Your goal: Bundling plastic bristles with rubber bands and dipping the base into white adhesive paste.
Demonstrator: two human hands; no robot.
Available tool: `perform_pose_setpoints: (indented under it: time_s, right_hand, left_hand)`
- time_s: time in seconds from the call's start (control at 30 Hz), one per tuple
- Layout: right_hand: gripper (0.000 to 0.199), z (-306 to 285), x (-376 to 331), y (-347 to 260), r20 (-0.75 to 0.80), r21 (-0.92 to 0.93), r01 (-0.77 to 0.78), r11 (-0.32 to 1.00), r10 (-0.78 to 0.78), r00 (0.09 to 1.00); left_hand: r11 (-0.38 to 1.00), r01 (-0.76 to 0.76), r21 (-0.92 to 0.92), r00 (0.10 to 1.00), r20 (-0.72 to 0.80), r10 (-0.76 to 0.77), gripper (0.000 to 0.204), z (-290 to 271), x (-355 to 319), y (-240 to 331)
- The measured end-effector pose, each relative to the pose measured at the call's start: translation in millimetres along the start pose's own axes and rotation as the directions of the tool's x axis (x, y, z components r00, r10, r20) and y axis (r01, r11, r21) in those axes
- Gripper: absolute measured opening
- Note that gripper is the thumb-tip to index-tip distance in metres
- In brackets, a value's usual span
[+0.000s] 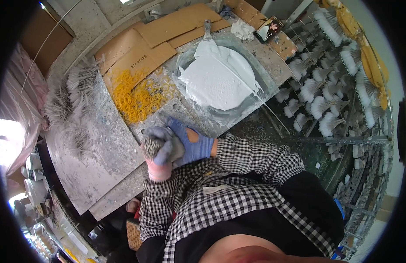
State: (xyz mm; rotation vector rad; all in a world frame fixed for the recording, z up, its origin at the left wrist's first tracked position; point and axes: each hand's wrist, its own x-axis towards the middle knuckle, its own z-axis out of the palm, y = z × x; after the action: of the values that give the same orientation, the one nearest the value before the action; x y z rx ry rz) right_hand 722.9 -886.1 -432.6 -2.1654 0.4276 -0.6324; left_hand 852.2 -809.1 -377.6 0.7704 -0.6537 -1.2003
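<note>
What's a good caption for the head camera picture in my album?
Left hand holds gray bristles beside the right hand, near yellow rings and white paste.

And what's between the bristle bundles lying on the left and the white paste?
In the head view, a heap of yellow rings, partly over brown cardboard, lies between the bristle bundles and the white paste.

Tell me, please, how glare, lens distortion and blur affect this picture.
Head view: glare washes out patches at the left edge beside the pinkish sheet; head view: the fisheye bows the rack near the dark rim; head view: the white paste is bright, with little surface detail; head view: the bristle bundle in the left hand looks reasonably clear, without obvious motion blur.
</note>
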Motion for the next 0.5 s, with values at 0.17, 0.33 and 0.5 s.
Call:
perform_pose_setpoints:
  time_s: [0.17, 0.33, 0.5]
  right_hand:
    - [0.134, -21, 0, -32, 0.062, 0.277, 0.035, 0.960, -0.054, 0.997]
    - [0.101, -25, -28, -56, 0.063, 0.632, -0.134, 0.764, 0.122, 0.991]
    - [0.098, -31, -44, -64, 0.361, 0.708, -0.336, 0.621, 0.091, 0.928]
  left_hand:
    - [0.959, -0.274, 0.070, 0.961, 0.048, 0.271, 0.044, 20, -16, -1]
    - [0.739, -0.442, 0.508, 0.888, 0.363, 0.282, 0.119, 9, -17, 29]
    - [0.986, 0.111, 0.122, 0.936, 0.322, -0.145, 0.126, 23, -21, 39]
